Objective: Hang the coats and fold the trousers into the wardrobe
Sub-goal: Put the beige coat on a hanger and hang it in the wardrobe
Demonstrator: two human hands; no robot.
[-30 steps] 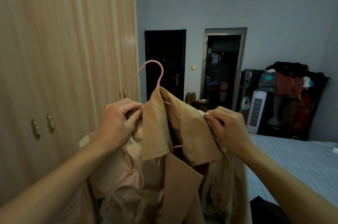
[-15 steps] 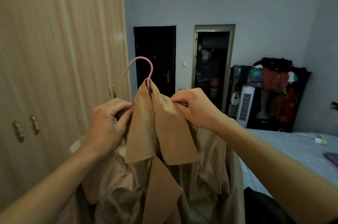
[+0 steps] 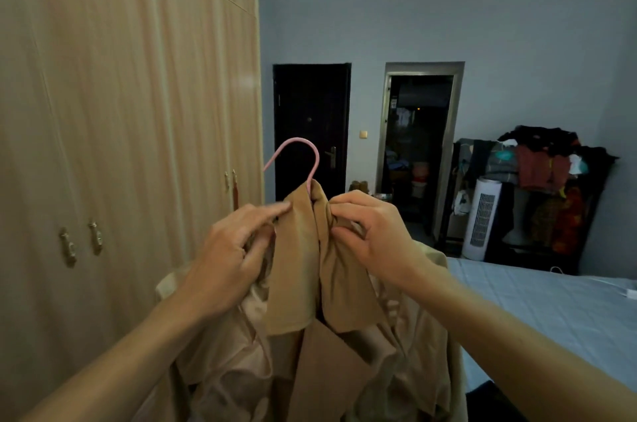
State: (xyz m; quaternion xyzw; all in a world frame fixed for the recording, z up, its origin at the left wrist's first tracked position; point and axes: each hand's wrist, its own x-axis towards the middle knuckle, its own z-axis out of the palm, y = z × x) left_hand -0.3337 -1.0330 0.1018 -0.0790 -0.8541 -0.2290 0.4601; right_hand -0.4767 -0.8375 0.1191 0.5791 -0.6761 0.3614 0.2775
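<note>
The tan coat [image 3: 296,283] hangs bunched on a pink hanger [image 3: 299,150], its collar gathered right under the hanger's hook and the rest sagging below in loose folds with the shiny lining turned out. Only the hook shows; the hanger's arms are buried in cloth, so I cannot tell whether either shoulder is seated.

The left hand [image 3: 231,256], just left of the hook, stretches its forefinger onto the collar while its other fingers curl into the fabric beneath. The right hand [image 3: 375,235], just right of the hook, pinches a tuck of collar. The two hands sit close together with the hook between them.

The likely trouble is the coat sliding off. The lining looks slick, and if one shoulder is unseated, letting go would probably tip the hanger and drop that side.

The wardrobe [image 3: 138,111], left of the hanger, shows only closed doors, so one hand must come free to open it, leaving the weight on a single grip. The bed [image 3: 551,311] lies to the right.
</note>
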